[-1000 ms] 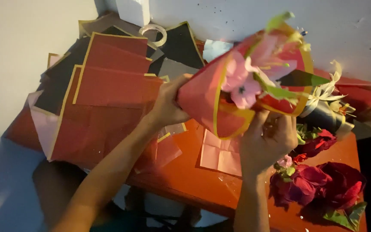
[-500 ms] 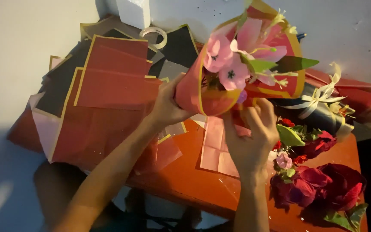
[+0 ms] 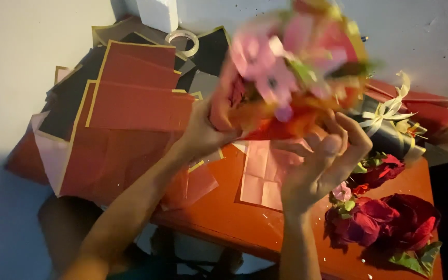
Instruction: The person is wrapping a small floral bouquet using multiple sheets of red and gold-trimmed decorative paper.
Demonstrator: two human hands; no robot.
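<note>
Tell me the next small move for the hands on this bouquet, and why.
Probably steady it first: the bouquet is blurred with motion above the table. The left hand has a grip on the wrapper's side, while the right hand is spread open below the base, so closing it there would likely settle the wrap.

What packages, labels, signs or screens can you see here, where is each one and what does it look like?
No labels, signs or screens show.
White box: far edge of the table, upright, rectangular, plain white.
Tape roll: beside the box on the dark sheets, a pale ring.
Wrapping sheets: left part of the orange table, stacked flat rectangles, red and black with gold edges.
Wrapped bouquet: held up by left hand and right hand, blurred, red paper, pink flowers.
</note>
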